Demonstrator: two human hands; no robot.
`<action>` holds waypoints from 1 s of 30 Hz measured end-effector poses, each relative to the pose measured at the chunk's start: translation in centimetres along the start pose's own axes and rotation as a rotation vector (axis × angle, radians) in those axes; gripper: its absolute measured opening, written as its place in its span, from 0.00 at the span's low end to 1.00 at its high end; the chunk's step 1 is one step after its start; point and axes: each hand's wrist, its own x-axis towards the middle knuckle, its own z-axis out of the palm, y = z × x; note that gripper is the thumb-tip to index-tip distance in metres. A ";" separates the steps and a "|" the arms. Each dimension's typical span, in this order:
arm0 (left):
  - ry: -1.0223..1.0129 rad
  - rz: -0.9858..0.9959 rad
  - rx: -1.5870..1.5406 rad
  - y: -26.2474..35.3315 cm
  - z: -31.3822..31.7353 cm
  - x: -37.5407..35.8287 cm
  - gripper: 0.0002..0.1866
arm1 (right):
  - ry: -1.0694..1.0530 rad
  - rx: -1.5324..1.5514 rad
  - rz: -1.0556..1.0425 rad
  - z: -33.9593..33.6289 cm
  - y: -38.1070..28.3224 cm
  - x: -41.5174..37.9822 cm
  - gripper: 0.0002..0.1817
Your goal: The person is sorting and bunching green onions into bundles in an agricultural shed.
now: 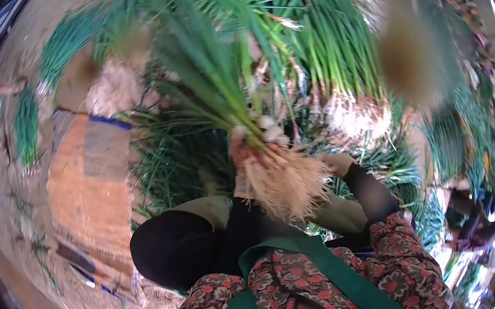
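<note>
My left hand [242,154] is wrapped round the lower stems of a bunch of green onions [217,89] in front of my chest. The green leaves fan upward and away from me, slightly blurred. Below the grip, a thick tuft of pale stringy roots [289,183] hangs toward my lap. My right hand [337,164] is close beside the right edge of the roots, its fingers mostly hidden. Pale round lumps [269,128] show against the stems just above my left hand.
A large bundle of green onions [340,48] lies ahead, roots toward me, among more heaped onions [178,151]. An orange-brown mat [79,183] lies to the left on the dirt floor. Another person's arm [4,88] shows at far left. Brownish smudges blur parts of the view.
</note>
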 end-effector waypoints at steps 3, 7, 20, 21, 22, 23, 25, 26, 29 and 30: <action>0.208 0.001 0.103 0.7 0.9 -1.3 0.24 | 0.285 0.049 -0.132 1.2 5.9 7.2 0.18; 0.337 -0.102 0.094 0.9 1.1 -1.0 0.25 | 0.795 0.797 0.124 -10.3 2.3 10.2 0.19; 0.458 -0.011 0.005 -0.1 1.0 -0.6 0.17 | 0.315 0.823 -0.025 -8.7 -0.9 9.3 0.15; 0.451 -0.022 0.020 0.2 0.9 -0.6 0.17 | 0.276 0.934 -0.093 -8.2 -1.5 8.2 0.15; 0.445 -0.034 0.034 0.2 0.9 -0.7 0.16 | 0.230 1.044 -0.158 -7.7 -2.1 7.2 0.16; 0.554 0.003 0.200 0.2 1.0 -0.7 0.16 | 0.345 1.061 -0.282 -7.1 -3.0 6.9 0.16; 0.768 0.071 0.545 0.0 1.3 -0.6 0.16 | 0.531 0.984 -0.352 -5.7 -5.2 6.5 0.16; 0.784 0.043 0.601 0.1 1.1 -1.0 0.17 | 0.596 0.891 -0.293 -5.1 -6.0 6.0 0.17; 0.710 -0.042 0.633 3.0 -3.1 -3.6 0.17 | 0.458 0.339 -0.090 -5.3 -6.3 3.6 0.22; 0.609 -0.082 0.556 3.8 -4.6 -4.3 0.18 | 0.341 0.301 -0.061 -5.4 -6.5 3.0 0.23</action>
